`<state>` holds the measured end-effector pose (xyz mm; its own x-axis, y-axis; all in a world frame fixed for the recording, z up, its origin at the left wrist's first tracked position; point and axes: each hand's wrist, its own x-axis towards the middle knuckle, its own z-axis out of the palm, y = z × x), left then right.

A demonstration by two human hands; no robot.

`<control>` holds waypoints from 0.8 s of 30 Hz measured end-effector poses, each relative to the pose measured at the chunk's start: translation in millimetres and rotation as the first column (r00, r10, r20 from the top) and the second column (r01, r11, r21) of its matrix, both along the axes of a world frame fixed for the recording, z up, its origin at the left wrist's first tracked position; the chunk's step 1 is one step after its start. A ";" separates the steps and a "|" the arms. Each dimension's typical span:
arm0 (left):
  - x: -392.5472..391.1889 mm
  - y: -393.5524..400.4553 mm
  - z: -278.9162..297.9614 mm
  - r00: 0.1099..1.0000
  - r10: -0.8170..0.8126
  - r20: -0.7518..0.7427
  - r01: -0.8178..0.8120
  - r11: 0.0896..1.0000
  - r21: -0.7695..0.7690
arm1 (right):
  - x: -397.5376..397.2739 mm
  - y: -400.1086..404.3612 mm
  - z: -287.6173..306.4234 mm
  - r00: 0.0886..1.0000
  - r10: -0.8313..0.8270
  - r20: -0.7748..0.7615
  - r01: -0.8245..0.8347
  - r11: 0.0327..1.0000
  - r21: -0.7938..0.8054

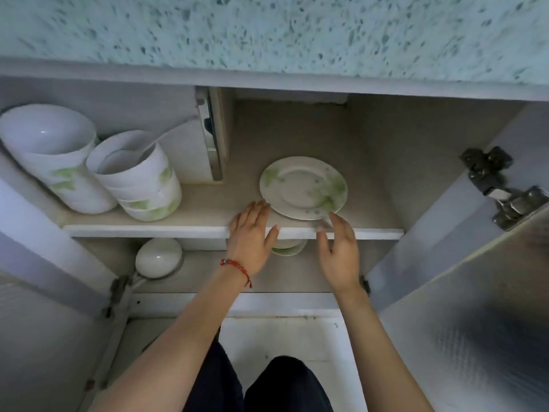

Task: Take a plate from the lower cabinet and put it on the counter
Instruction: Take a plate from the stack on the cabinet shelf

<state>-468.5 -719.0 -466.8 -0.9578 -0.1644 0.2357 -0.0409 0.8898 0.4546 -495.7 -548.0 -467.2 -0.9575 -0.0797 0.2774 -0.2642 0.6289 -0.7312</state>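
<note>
A white plate (303, 187) with green leaf marks lies flat on the upper shelf (193, 230) of the open lower cabinet. My left hand (251, 236), with a red bracelet at the wrist, is open and its fingertips reach the plate's left front rim. My right hand (340, 251) is open too, fingers spread, with its fingertips at the plate's right front rim. Neither hand grips the plate. The speckled counter (267, 34) runs across the top of the view, above the cabinet.
Two stacks of white bowls (136, 179) with green marks lean at the shelf's left. More plates (288, 248) and a white bowl (159, 257) sit on the bottom shelf. The open right door with metal hinge (505, 197) stands close to my right arm.
</note>
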 end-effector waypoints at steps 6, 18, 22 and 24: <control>-22.1 -7.3 -3.5 0.997 0.058 -0.041 -0.055 0.996 0.070 | -28.6 4.7 -11.0 0.997 -0.006 -0.077 0.004 1.000 -0.026; -72.8 -26.4 -5.7 0.984 0.158 0.086 -0.168 0.977 0.129 | -83.9 13.6 -4.6 0.989 -0.123 -0.077 0.133 0.981 0.144; -82.1 -27.1 -8.5 0.980 0.167 0.105 -0.180 0.975 0.129 | -90.6 14.3 -4.6 0.984 -0.173 -0.046 0.178 0.969 0.170; -83.3 -27.2 -10.0 0.978 0.175 0.114 -0.190 0.973 0.132 | -93.7 14.2 -6.0 0.982 -0.186 -0.013 0.185 0.962 0.200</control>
<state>-551.9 -746.2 -476.9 -0.9261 -0.3635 0.1010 -0.2489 0.7900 0.5602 -589.4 -533.8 -473.2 -0.9622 0.0462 0.2684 -0.1254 0.7997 -0.5872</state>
